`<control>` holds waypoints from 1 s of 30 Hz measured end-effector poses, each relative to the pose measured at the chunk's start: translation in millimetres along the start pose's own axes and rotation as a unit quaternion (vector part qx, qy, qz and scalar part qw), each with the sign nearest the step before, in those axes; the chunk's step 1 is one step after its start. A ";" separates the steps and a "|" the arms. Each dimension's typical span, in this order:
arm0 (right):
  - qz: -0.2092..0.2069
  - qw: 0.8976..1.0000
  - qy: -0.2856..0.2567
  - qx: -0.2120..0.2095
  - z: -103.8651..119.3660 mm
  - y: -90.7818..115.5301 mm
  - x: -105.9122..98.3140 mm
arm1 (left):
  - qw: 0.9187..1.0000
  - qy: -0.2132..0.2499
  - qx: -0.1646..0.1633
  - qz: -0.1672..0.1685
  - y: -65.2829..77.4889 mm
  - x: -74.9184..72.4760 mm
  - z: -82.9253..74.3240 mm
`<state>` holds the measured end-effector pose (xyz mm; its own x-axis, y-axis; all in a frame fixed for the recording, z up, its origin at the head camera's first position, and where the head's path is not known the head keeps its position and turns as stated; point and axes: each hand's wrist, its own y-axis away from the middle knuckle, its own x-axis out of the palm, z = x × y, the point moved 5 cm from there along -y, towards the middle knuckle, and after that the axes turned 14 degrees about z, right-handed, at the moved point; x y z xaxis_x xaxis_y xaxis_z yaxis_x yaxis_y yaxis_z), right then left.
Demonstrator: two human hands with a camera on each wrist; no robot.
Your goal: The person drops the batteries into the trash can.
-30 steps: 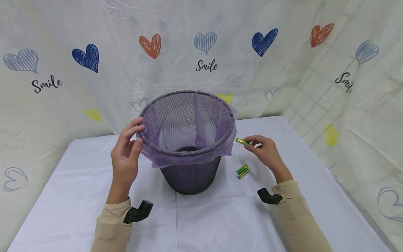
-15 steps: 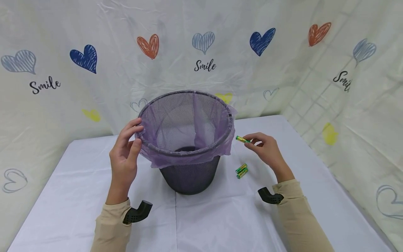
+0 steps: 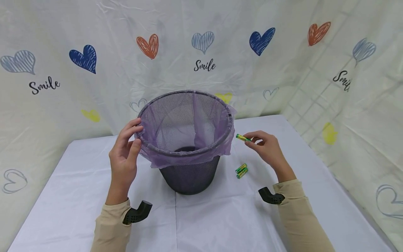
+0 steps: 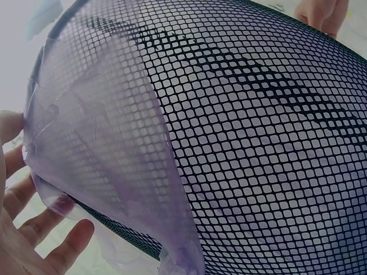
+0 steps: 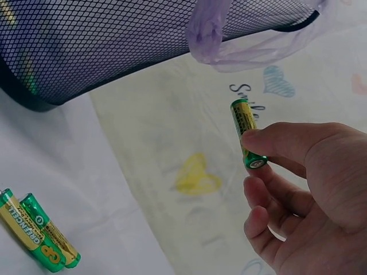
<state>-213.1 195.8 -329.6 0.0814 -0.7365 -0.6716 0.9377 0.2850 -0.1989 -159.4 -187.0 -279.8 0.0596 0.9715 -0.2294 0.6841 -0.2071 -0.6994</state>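
Note:
A black mesh wastebasket stands on the table, its rim wrapped in a thin purple bin liner. My left hand holds the rim at its left side, fingers and thumb on the liner; the left wrist view shows the fingertips against the film. To the right of the basket, my right hand pinches a green and gold battery between thumb and fingers, raised near rim height and apart from the basket. Below that hand, two similar batteries lie side by side on the table.
A white cloth covers the table. Behind it hangs a pale curtain printed with hearts and "Smile". Yellow and green spots show through the basket's mesh in the right wrist view. Each sleeve carries a black wrist mount.
My right hand has risen slightly with the battery. The left hand keeps its place on the rim, and the head view has shifted a little.

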 end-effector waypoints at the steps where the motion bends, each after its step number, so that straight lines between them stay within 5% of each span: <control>1: 0.000 1.000 0.002 0.000 1.8 0.6 -0.6 | 1.000 0.001 0.000 0.000 0.0 0.0 0.0; 30: -0.019 0.999 0.004 -0.026 19.6 6.2 -10.9 | 1.000 0.003 0.003 -0.002 0.2 0.3 -0.1</control>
<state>-201.6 193.6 -309.5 0.0441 -0.7423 -0.6686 0.9210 0.2895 -0.2607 -159.2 -186.7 -279.9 0.0617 0.9729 -0.2229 0.6802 -0.2044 -0.7040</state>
